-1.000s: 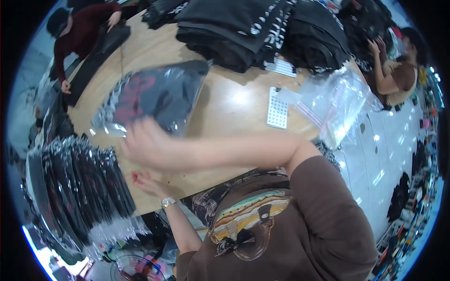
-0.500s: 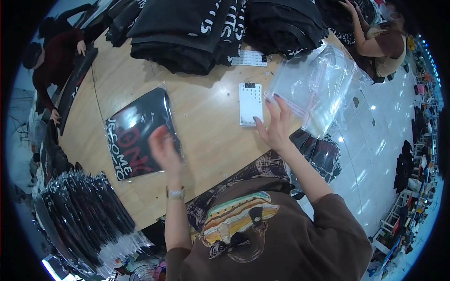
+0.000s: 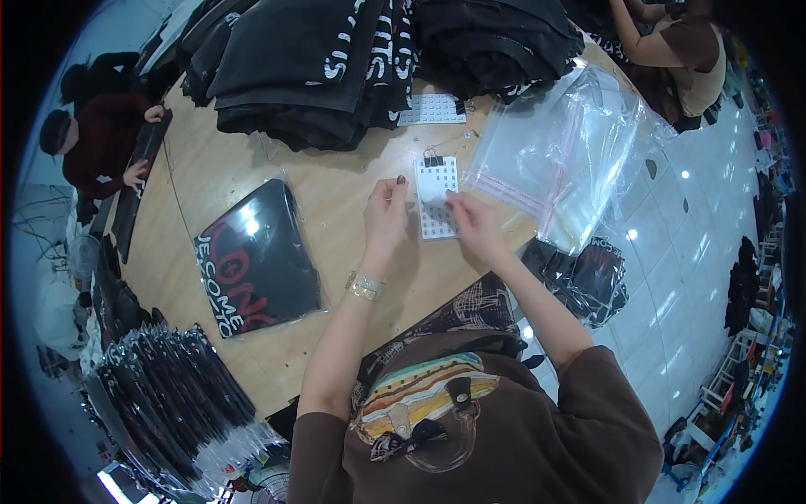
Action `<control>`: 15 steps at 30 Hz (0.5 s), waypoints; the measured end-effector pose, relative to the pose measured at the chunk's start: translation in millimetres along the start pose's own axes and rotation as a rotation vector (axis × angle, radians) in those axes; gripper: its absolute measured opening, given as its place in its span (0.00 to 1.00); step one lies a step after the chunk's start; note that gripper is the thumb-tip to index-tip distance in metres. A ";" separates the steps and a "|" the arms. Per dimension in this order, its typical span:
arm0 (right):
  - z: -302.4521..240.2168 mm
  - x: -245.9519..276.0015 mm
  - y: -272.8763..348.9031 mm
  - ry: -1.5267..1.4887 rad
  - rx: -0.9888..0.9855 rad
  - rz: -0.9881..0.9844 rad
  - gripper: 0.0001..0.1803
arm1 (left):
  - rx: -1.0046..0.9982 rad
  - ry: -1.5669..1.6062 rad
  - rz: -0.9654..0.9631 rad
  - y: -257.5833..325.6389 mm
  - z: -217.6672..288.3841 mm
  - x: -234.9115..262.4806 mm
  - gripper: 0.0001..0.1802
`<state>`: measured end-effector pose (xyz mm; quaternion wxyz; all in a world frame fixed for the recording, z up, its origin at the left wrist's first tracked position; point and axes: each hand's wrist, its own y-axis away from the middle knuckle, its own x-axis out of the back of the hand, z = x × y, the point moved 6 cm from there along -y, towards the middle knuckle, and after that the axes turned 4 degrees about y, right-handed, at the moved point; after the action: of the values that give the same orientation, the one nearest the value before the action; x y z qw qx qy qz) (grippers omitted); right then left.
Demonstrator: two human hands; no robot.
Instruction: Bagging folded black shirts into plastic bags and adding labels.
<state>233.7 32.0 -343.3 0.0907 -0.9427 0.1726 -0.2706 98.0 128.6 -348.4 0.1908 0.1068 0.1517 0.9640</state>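
Note:
A stack of white label sheets [image 3: 437, 220] with small dark-printed squares lies on the table, held at its top by a black binder clip [image 3: 433, 161]. Over its right edge, my right hand [image 3: 477, 225] has its fingertips pinched together against the paper; whatever they grip is too small to make out. My left hand [image 3: 387, 220] is just off the stack's left edge, its fingers curled in and thumb close to them. What is between those fingers cannot be seen. Further left lies a folded black printed garment [image 3: 262, 252] in a clear plastic bag.
Clear plastic bags [image 3: 520, 160] are spread on the right of the table [image 3: 344, 244]. Piles of black garments [image 3: 285, 76] fill the far side. A row of bagged garments [image 3: 168, 395] stands at lower left. Co-workers are at far left [image 3: 105, 151] and far right [image 3: 672, 50].
My left hand has moved right, from above the bagged garment to beside the label sheets. My right hand has closed from spread fingers to a pinch. More small labels now show.

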 end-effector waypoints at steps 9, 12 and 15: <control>28.7 3.8 2.4 -0.701 -0.473 0.174 0.09 | 0.181 -0.200 -0.130 -6.0 -1.5 -32.0 0.35; 9.0 11.1 3.8 -0.331 -0.193 0.144 0.10 | 0.516 0.027 -0.397 -2.1 -17.6 -48.3 0.31; 8.3 9.9 10.7 -0.275 -0.110 0.147 0.10 | 0.680 0.494 -0.427 1.8 -31.2 -60.8 0.23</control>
<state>243.1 19.1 -348.3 0.0814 -0.9592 0.2418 -0.1217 144.1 94.9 -385.9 0.2970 -0.1027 0.5183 0.7954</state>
